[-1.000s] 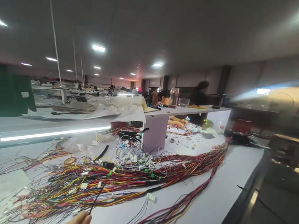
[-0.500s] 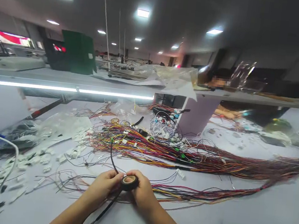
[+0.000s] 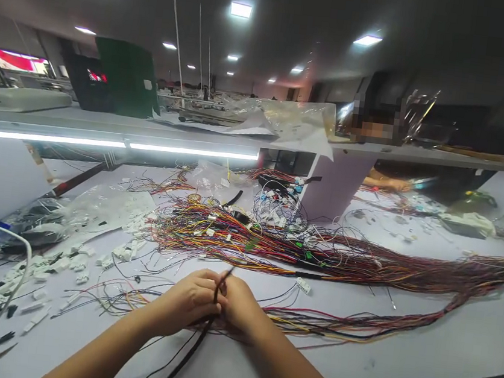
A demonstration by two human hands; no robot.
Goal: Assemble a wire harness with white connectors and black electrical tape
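Observation:
My left hand (image 3: 191, 300) is closed, its fingertips pinching a thin black-wrapped cable (image 3: 190, 352). From the lower edge this cable rises through both hands and bends up to the right, where a blurred green end (image 3: 252, 243) shows above my fingers. Pressed against the left fingertips is my right hand (image 3: 239, 303), with its fingers curled in. Whatever lies inside the right hand is hidden, and the roll of black tape cannot be seen. Just behind my hands runs a thin bundle of coloured wires (image 3: 322, 326) on the white table (image 3: 340, 375).
A thick wire bundle (image 3: 343, 263) with white and green connectors stretches across the table. Loose white connectors (image 3: 56, 264) and plastic bags (image 3: 109, 203) lie left, beside a white cable (image 3: 18, 284). Above is a shelf (image 3: 118, 125); a co-worker's hand (image 3: 391, 183) is behind the panel (image 3: 336, 189).
The tape roll between my hands has gone out of sight. My hands have drawn together and turned, and the cable's upper end has swung from left to right. The view has shifted slightly.

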